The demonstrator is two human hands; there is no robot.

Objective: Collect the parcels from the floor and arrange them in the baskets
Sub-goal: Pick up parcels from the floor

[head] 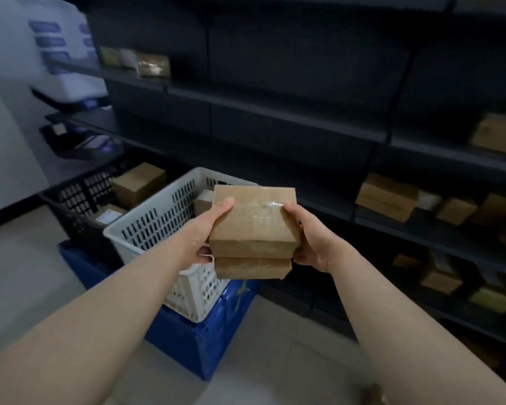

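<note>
Head camera: two brown taped parcels are stacked and held in front of the person, chest-high between both hands. The left hand (200,238) clasps the stack's left side with its thumb lying on the top face of the upper parcel (254,223). The right hand (313,244) clasps the right side, its thumb likewise on top. The lower parcel (253,267) lies flush under the upper one, with only its near face showing.

The fingers of both hands curl beneath the stack and are mostly hidden, so how they bear the lower parcel cannot be made out. The stack covers the near right corner of the white basket (158,226). Of the parcel inside it (203,201) only a corner shows. The whole view is soft with blur, and parcel labels are unreadable.

The white basket sits tilted on a blue crate (193,343), its open top just left of and behind the held stack. A black basket (76,200) stands touching it on the left, with a parcel (139,184) inside. Dark shelving (275,112) runs close along the right, with more parcels (386,197) on its lower shelves. Pale floor (27,273) lies open to the left.
</note>
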